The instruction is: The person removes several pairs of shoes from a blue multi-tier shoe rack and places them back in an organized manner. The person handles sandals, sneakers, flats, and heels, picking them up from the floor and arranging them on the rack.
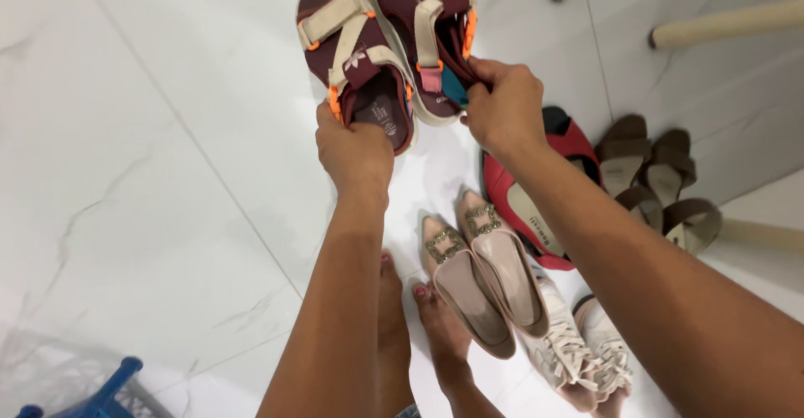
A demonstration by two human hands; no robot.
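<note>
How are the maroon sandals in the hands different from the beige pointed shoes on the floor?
The maroon sandals are held up, one in the left hand and one in the right hand; the beige pointed shoes lie on the white floor. The sandals are open, with cream straps and orange details; the beige shoes have closed toes with sparkling square buckles. Both are pairs, side by side.
</note>
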